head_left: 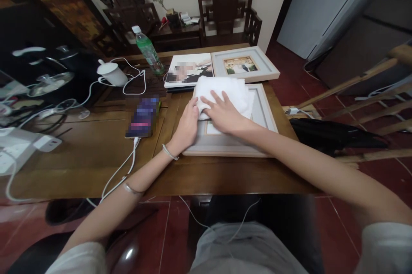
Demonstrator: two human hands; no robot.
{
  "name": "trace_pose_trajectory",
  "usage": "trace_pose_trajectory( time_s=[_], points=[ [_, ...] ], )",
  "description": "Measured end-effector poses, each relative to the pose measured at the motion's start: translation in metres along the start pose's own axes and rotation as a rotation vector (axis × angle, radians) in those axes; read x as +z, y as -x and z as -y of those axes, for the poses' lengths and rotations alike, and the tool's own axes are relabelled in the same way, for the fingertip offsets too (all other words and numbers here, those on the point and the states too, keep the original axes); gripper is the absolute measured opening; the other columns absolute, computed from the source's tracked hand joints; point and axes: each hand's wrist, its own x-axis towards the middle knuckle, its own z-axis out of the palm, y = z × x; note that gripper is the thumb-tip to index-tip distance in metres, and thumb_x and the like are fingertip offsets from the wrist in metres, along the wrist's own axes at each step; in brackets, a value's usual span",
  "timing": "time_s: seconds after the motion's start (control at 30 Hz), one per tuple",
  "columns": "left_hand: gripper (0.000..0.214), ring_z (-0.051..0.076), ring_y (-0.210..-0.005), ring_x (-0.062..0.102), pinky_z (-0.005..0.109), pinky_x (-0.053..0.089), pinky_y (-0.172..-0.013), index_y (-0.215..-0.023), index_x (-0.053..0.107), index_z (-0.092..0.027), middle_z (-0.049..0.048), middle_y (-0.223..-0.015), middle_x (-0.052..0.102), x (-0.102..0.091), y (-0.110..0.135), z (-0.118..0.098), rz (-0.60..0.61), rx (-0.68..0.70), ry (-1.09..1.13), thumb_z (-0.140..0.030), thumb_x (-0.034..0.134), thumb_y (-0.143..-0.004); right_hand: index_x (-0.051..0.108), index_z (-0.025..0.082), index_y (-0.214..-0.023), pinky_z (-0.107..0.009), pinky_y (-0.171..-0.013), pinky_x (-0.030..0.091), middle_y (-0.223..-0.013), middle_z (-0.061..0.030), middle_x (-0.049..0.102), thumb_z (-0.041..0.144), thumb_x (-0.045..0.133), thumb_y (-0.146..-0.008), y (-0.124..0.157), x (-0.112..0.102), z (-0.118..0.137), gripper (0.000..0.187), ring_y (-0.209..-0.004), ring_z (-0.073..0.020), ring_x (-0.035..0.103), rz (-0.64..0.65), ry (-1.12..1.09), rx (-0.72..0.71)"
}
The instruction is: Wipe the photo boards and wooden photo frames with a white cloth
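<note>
A folded white cloth (236,91) lies over a pale picture frame (225,148), covering much of its middle. My right hand (222,113) rests on the cloth with its fingers spread. At the cloth's left edge is my left hand (189,121), fingers bent near the frame's left side; whether they pinch the cloth or the frame's rim I cannot make out. Behind the cloth, a second framed picture (241,65) and a photo panel (189,70) lie side by side.
Left of the frame, a phone (143,117) is plugged into a white cable. Farther back stand a green-labelled bottle (149,50) and a white lidded cup (112,73). A power strip (19,147) sits at the far left. The wooden table's (231,179) front edge is close to my body.
</note>
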Motion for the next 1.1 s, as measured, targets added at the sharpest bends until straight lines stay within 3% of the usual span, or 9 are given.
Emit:
trace_pose_trajectory(
  time_s=[0.17, 0.3, 0.37, 0.53, 0.7, 0.93, 1.1],
  points=[
    [0.073, 0.03, -0.145, 0.017, 0.05, 0.016, -0.118, -0.146, 0.026, -0.014, 0.0179, -0.154, 0.027, -0.002, 0.0, 0.006, 0.119, 0.082, -0.133, -0.063, 0.014, -0.095, 0.057, 0.008, -0.129, -0.062, -0.107, 0.028, -0.147, -0.0172, 0.041, 0.006, 0.044, -0.084, 0.021, -0.009, 0.019, 0.046, -0.139, -0.0419, 0.024, 0.07, -0.063, -0.094],
    [0.068, 0.031, -0.147, 0.008, 0.057, 0.014, -0.116, -0.149, 0.021, -0.018, 0.0157, -0.157, 0.021, -0.003, 0.001, 0.006, 0.221, 0.106, -0.224, -0.061, 0.019, -0.096, 0.069, 0.012, -0.107, -0.054, -0.107, 0.032, -0.144, -0.0131, 0.048, 0.004, 0.046, -0.081, 0.068, -0.022, 0.027, 0.036, -0.138, -0.0361, 0.032, 0.102, -0.085, -0.251],
    [0.067, 0.031, -0.147, 0.008, 0.056, 0.016, -0.116, -0.149, 0.021, -0.017, 0.0167, -0.157, 0.021, -0.003, 0.001, 0.005, 0.247, 0.096, -0.252, -0.059, 0.021, -0.097, 0.071, 0.014, -0.101, -0.053, -0.106, 0.034, -0.144, -0.0104, 0.048, 0.005, 0.049, -0.08, 0.09, -0.028, 0.022, 0.032, -0.136, -0.0351, 0.035, 0.112, -0.07, -0.235],
    [0.063, 0.031, -0.147, 0.011, 0.054, 0.018, -0.117, -0.147, 0.025, -0.015, 0.0164, -0.155, 0.027, -0.002, 0.002, 0.002, 0.232, 0.09, -0.262, -0.054, 0.024, -0.098, 0.072, 0.013, -0.1, -0.053, -0.103, 0.038, -0.141, -0.0136, 0.05, 0.005, 0.052, -0.076, 0.125, -0.036, 0.005, 0.032, -0.131, -0.0379, 0.041, 0.174, 0.006, -0.062],
    [0.059, 0.026, -0.144, 0.024, 0.05, 0.022, -0.117, -0.14, 0.039, -0.016, 0.0132, -0.147, 0.041, 0.002, -0.001, 0.001, 0.156, -0.018, -0.141, -0.052, 0.015, -0.099, 0.073, 0.015, -0.103, -0.057, -0.103, 0.036, -0.141, -0.0147, 0.05, 0.009, 0.052, -0.08, 0.114, -0.036, 0.022, 0.031, -0.131, -0.042, 0.039, 0.176, 0.023, -0.025],
    [0.059, 0.025, -0.143, 0.026, 0.047, 0.022, -0.117, -0.139, 0.04, -0.016, 0.0132, -0.146, 0.042, -0.001, -0.001, 0.0, 0.139, -0.015, -0.143, -0.051, 0.013, -0.099, 0.073, 0.015, -0.103, -0.057, -0.103, 0.035, -0.135, -0.0181, 0.054, 0.014, 0.046, -0.088, 0.068, -0.022, 0.061, 0.031, -0.13, -0.0402, 0.041, 0.03, -0.073, -0.177],
    [0.056, 0.031, -0.144, 0.022, 0.056, 0.024, -0.114, -0.141, 0.035, -0.014, 0.0164, -0.147, 0.039, 0.0, 0.002, 0.001, 0.189, 0.075, -0.267, -0.05, 0.027, -0.098, 0.074, 0.016, -0.102, -0.054, -0.106, 0.035, -0.141, -0.0147, 0.05, 0.012, 0.05, -0.086, 0.089, -0.021, 0.048, 0.029, -0.133, -0.0382, 0.04, 0.059, -0.013, -0.112]
  ],
)
